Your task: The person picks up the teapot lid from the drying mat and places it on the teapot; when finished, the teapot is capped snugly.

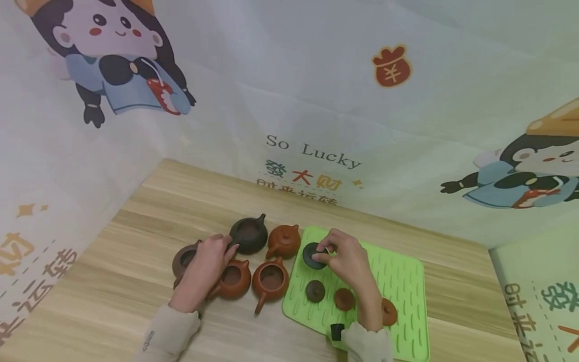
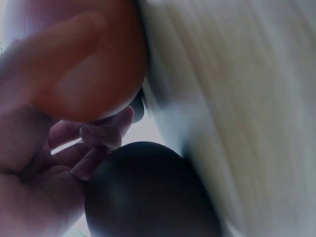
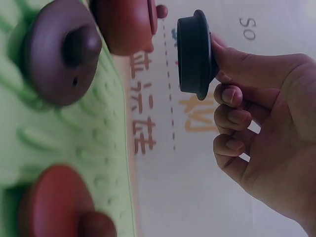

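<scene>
Dark lid (image 1: 313, 255), pinched at its knob by right hand (image 1: 346, 261), fingers curled, raised just above green mat (image 1: 402, 281) near its far left corner. Left hand (image 1: 204, 269) curled on handle of dark lidless teapot (image 1: 248, 234) toward desk's far edge. Brown lid (image 1: 315, 290) and reddish lid (image 1: 345, 298) on mat's near part. Lidded orange teapot (image 1: 284, 241) just beside dark one.

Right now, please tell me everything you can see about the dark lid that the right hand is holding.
The dark lid is round, matte and nearly black, clay-like, with a flat rim and a narrower stepped ring beneath. The right hand pinches it by its top side with the fingertips, lifted above the green mat, clear of the other lids. Its knob is hidden by the fingers.
</scene>
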`<state>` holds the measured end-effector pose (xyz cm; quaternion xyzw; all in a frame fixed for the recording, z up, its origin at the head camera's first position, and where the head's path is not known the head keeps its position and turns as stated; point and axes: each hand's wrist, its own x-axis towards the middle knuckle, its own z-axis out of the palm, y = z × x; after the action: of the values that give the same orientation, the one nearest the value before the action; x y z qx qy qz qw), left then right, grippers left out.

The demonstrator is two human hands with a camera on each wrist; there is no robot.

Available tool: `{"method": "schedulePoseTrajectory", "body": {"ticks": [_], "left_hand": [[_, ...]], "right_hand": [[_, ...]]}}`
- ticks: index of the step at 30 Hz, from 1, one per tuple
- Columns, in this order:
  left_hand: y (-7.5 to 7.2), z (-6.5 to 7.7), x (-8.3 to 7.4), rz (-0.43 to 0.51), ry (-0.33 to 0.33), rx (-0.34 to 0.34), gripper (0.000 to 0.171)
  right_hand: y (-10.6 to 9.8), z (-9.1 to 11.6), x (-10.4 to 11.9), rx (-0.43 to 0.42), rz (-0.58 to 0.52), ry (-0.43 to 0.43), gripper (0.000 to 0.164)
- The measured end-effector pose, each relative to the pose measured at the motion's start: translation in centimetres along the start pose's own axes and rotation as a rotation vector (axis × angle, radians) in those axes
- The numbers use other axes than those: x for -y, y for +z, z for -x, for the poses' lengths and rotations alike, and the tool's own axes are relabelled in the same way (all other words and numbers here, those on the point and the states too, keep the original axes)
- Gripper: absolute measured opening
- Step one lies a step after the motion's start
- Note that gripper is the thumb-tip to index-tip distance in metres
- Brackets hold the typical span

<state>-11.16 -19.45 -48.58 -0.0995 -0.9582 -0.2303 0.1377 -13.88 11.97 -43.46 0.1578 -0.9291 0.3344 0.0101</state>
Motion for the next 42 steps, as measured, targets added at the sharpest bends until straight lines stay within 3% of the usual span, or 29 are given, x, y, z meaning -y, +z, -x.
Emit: {"method": "schedulePoseTrajectory", "body": {"ticks": [7, 14, 29, 42], "left_hand": [[0.0, 0.0, 0.2, 0.005, 0.006, -0.004, 0.015], [-0.2, 0.1, 0.4, 0.010, -0.022, 0.012, 0.016], [-0.3, -0.1, 0.4, -0.005, -0.009, -0.008, 0.017], [0.1, 0.0, 0.1, -0.001, -0.021, 0.008, 0.017]], "right_hand": [[1.2, -1.9, 2.1, 0.006, 0.027, -0.088, 0.020], [3.7, -3.6, 5.5, 0.025, 0.041, -0.145, 0.025], [6.3, -7.2, 7.9, 0.065, 0.102, -0.091, 0.025], [8.6, -10.0, 8.0, 0.133, 0.123, -0.057, 0.024]]}}
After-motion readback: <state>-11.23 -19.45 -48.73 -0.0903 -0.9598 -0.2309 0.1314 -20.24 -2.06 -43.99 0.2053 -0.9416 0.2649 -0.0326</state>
